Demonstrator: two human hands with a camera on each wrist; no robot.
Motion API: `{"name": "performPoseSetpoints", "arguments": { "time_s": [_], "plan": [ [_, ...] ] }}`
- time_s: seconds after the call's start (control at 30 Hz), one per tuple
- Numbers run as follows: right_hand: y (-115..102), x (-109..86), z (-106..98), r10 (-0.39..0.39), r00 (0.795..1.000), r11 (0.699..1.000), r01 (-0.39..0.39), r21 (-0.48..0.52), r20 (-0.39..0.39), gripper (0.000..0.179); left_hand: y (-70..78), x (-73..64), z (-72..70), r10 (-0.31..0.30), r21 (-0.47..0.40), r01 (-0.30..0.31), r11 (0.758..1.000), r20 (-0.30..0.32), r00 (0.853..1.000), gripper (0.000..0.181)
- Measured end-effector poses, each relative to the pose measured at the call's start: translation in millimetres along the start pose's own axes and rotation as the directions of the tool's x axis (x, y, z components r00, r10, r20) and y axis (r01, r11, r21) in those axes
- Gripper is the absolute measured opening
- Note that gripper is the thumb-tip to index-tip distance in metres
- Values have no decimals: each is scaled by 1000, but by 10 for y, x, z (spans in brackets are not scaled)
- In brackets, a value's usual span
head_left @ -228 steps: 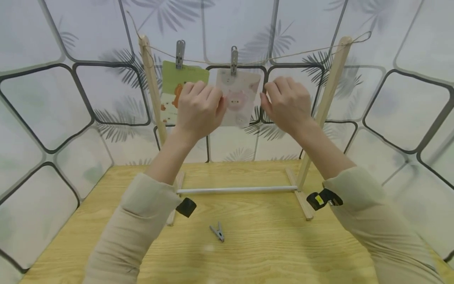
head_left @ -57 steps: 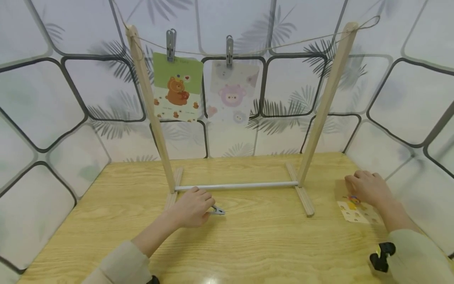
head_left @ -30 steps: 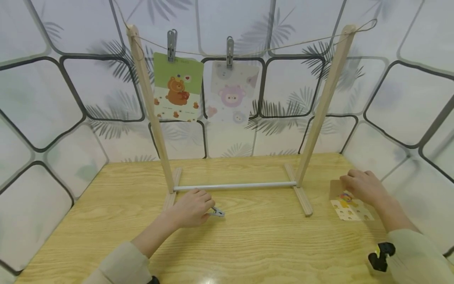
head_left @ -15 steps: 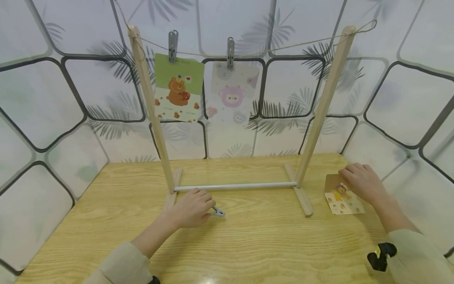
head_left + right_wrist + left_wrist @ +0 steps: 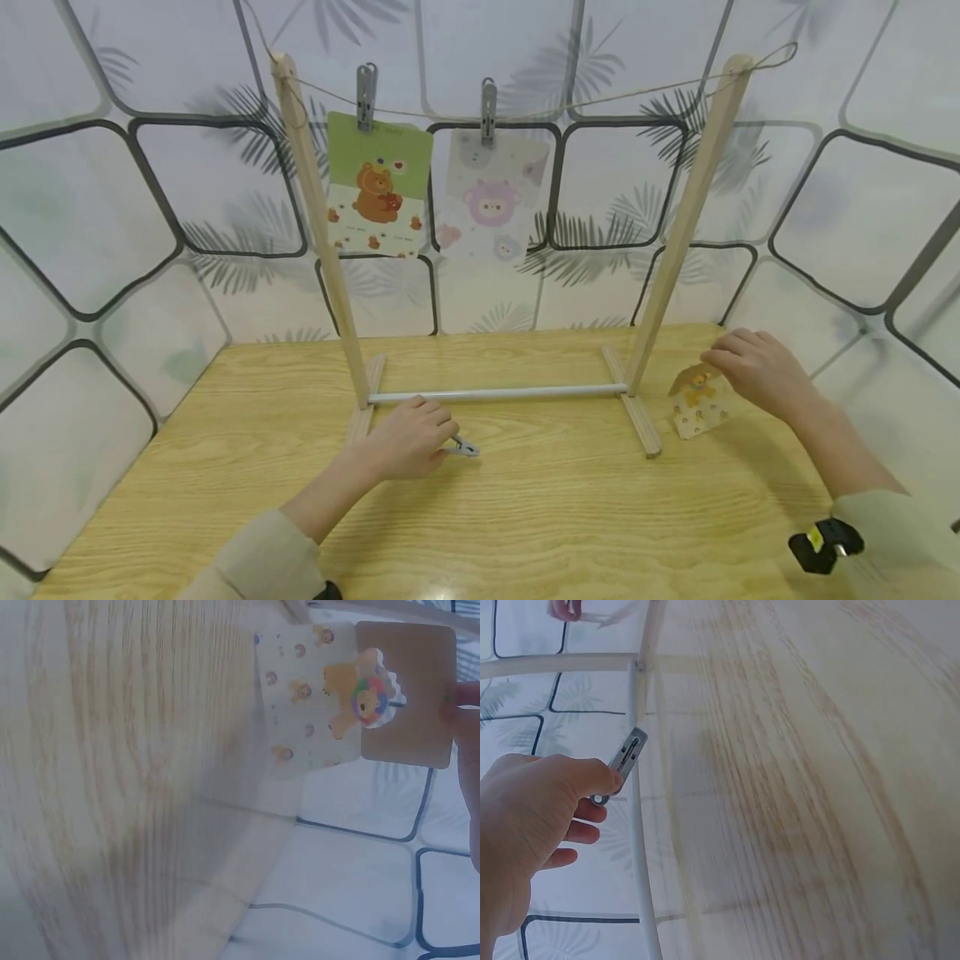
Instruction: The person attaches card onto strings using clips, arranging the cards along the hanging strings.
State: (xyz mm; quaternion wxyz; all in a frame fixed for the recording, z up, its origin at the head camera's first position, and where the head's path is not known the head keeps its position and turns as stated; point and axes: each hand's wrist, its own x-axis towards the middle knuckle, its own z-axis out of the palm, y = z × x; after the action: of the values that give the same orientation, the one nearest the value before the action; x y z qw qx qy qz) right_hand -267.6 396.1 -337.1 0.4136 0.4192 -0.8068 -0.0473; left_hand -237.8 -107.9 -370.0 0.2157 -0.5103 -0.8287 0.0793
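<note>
My left hand [image 5: 411,439] pinches a grey clothespin [image 5: 463,447] low over the table, in front of the white rod; in the left wrist view the thumb lies along the clothespin [image 5: 622,766]. At the right, my right hand [image 5: 761,373] grips the top edge of a card with a brown top and a cartoon lion [image 5: 699,390]. The card [image 5: 604,616] tilts above the table, and its lion side fills much of the right wrist view. Two cards hang clipped on the twine: a green bear card [image 5: 378,187] and a pale card with a purple animal [image 5: 491,200].
A wooden frame has a left post [image 5: 318,233], a right post [image 5: 686,225], flat feet and a white rod [image 5: 498,393] between them. Twine [image 5: 600,100] runs between the post tops. Two grey clothespins [image 5: 366,98] hold the hanging cards. A patterned curtain stands behind the table [image 5: 570,508].
Both hands came down from the hung pale card. The left took the clothespin from the table; the right took the lion card, slid it leftward and lifted it up, tilted.
</note>
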Motion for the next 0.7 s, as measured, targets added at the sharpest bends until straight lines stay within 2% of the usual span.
{"name": "performPoseSetpoints", "arguments": {
  "time_s": [0.13, 0.3, 0.7],
  "plan": [
    [-24, 98, -24, -38, 999, 999, 38, 11, 18, 53, 3, 15, 1, 12, -6, -12, 1000, 18, 1000, 25],
    [-61, 212, -41, -58, 998, 998, 57, 25, 28, 52, 9, 45, -15, 19, -3, -19, 1000, 4, 1000, 24],
    [-152, 500, -77, -130, 990, 990, 132, 40, -50, 46, 15, 58, -13, 26, 5, -26, 1000, -29, 999, 23]
  ]
}}
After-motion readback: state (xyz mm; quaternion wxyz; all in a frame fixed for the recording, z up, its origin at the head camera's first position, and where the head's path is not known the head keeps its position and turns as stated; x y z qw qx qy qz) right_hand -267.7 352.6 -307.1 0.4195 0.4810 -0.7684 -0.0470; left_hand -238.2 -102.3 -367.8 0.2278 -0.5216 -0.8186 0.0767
